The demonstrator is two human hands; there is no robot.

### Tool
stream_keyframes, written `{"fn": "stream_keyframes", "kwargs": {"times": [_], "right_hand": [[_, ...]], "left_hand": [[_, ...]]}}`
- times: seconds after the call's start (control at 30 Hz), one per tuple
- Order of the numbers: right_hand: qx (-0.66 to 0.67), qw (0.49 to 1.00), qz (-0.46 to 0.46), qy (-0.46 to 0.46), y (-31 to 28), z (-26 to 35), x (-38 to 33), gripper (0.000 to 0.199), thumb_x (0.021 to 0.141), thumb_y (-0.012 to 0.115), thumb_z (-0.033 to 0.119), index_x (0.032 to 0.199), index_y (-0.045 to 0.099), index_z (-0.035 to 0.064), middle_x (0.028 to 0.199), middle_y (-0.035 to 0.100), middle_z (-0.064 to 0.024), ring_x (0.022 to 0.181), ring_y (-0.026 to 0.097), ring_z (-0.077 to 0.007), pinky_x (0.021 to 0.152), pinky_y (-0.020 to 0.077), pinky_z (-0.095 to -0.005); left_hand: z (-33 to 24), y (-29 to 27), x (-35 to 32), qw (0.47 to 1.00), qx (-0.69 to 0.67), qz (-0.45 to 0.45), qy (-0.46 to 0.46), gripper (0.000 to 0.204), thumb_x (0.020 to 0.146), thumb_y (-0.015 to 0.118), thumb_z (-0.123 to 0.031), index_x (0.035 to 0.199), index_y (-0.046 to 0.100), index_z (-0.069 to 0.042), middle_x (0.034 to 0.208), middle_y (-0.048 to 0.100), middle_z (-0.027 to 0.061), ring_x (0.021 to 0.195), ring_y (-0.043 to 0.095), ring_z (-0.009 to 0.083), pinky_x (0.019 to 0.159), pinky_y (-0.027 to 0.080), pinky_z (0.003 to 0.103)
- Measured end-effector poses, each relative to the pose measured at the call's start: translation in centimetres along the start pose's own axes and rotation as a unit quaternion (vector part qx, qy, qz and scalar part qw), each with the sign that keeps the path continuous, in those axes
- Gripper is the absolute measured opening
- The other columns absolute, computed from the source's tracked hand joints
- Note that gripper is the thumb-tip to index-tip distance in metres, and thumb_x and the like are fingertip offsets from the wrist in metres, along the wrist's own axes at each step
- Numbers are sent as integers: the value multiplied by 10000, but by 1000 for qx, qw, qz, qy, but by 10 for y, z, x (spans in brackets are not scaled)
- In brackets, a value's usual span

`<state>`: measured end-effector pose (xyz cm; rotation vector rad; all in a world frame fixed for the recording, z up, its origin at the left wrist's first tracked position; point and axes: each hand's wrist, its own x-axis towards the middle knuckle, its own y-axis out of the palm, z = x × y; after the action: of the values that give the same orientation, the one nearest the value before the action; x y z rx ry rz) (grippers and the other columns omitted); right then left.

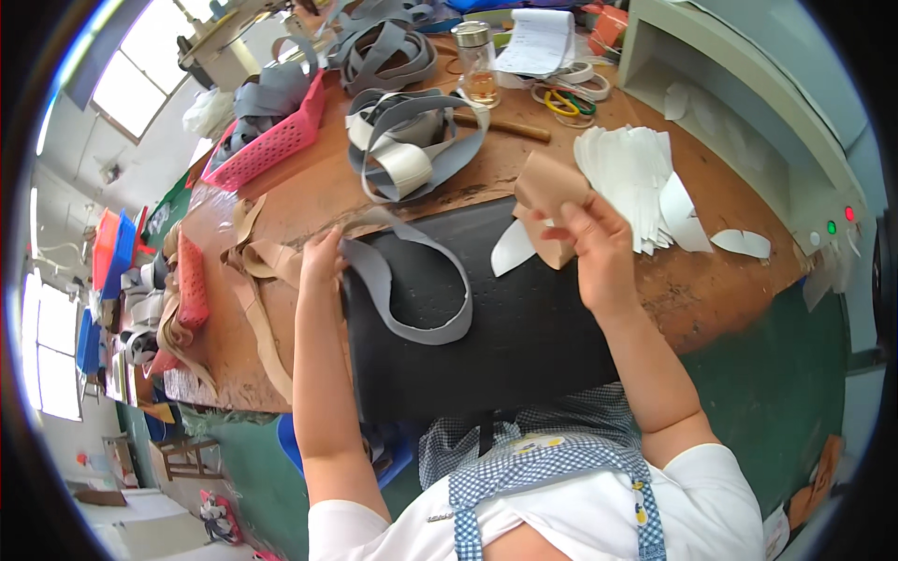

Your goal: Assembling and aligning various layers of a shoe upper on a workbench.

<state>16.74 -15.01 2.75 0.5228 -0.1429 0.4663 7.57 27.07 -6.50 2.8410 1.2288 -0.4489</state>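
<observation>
My left hand (323,256) is closed on a grey strip (449,323), which curls in an open loop over the black mat (486,360). Tan strips (257,313) trail from beside that hand toward the left; whether they join the grey one I cannot tell. Raised over the mat's far right corner, my right hand (601,245) pinches a curled tan piece (550,182) between thumb and fingers. Close to it, a white pointed piece (512,249) lies over the mat. Just right of that hand, a fanned stack of white pieces (629,178) rests on the table.
Rolled grey-and-white strips (412,150) stand beyond the mat, beside a wooden stick (505,125). A lidded glass jar (478,70) and scissors (564,103) sit farther back. Pink baskets (281,140) hold strips at left. A grey machine housing (748,103) borders the right side.
</observation>
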Motion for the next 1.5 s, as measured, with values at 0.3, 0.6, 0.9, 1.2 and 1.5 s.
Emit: {"fn": "stream_keyframes", "kwargs": {"times": [0.3, 0.6, 0.9, 1.2, 1.5], "right_hand": [[98, 993, -62, -15, -56, 38, -7, 300, 990, 576, 196, 1232, 589, 19, 1104, 694, -118, 1003, 684, -202, 805, 545, -325], [296, 923, 68, -238, -122, 170, -51, 614, 921, 513, 39, 1491, 301, -44, 1306, 503, -181, 993, 545, -223, 732, 474, -341], [147, 988, -38, 25, -62, 142, -70, 431, 936, 600, 39, 1345, 492, -43, 1204, 604, -185, 961, 603, -209, 709, 517, -323], [131, 971, -4, 200, -6, 52, -64, 368, 887, 669, -44, 1243, 582, -26, 1108, 680, -136, 955, 708, -216, 779, 598, -283], [92, 942, 39, 321, -1, -10, -111, 352, 917, 662, -30, 1260, 583, -7, 1161, 676, -102, 1037, 694, -193, 883, 602, -319]], "left_hand": [[-53, 236, -152, 719, 535, 218, 386, 535, 803, 808, -347, 1145, 599, 7, 1130, 649, 216, 1138, 612, 340, 991, 499, 420], [-51, 269, -109, 652, 628, 328, 270, 611, 681, 872, -433, 1090, 685, -20, 1077, 695, 221, 1047, 666, 369, 904, 532, 449], [-106, 280, -41, 808, 461, 135, 341, 542, 748, 850, -373, 1106, 702, 6, 1039, 727, 179, 935, 697, 303, 831, 546, 412], [-114, 164, -206, 866, 291, 348, 208, 190, 973, 644, -159, 1032, 676, 19, 890, 707, 45, 763, 636, 86, 705, 540, 263], [-16, 143, -292, 979, 22, 183, 88, 185, 953, 706, -139, 1018, 642, 23, 791, 667, 7, 600, 556, 12, 451, 413, 168]]}}
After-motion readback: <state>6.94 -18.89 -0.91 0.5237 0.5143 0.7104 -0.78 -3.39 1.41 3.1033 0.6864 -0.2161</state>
